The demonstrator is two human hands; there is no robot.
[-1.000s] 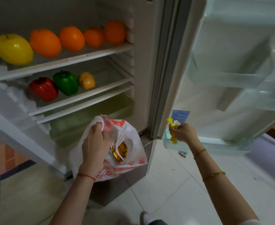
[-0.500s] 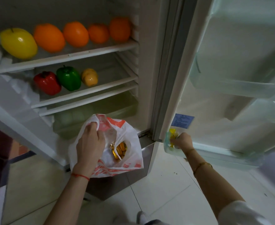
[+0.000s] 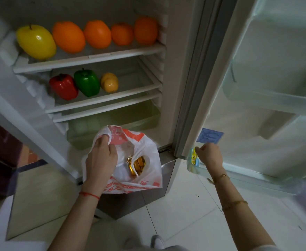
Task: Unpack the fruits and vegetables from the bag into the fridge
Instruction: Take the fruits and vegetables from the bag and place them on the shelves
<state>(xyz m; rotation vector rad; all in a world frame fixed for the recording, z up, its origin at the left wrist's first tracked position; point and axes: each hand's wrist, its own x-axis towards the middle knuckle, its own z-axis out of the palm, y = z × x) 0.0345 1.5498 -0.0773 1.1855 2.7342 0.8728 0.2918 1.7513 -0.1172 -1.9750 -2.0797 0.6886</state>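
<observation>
The left hand (image 3: 100, 156) grips the bunched rim of a white and orange plastic bag (image 3: 139, 175), fingers curled into the plastic, holding it up in front of the open fridge (image 3: 168, 98). Through the bag's handle hole gold-wrapped items (image 3: 136, 164) show. The right hand (image 3: 210, 154) reaches into the lowest door bin (image 3: 239, 175), fingers curled; a yellow packet (image 3: 194, 157) stands in the bin's near corner just beside its knuckles, but whether the fingers hold it cannot be told. On the top shelf (image 3: 94, 57) sit a yellow apple (image 3: 35, 41) and four oranges (image 3: 97, 34) in a row. On the shelf below lie a red pepper (image 3: 63, 86), a green pepper (image 3: 86, 82) touching it, and a potato (image 3: 109, 82) just beside. White floor tiles (image 3: 184, 214) lie underneath.
</observation>
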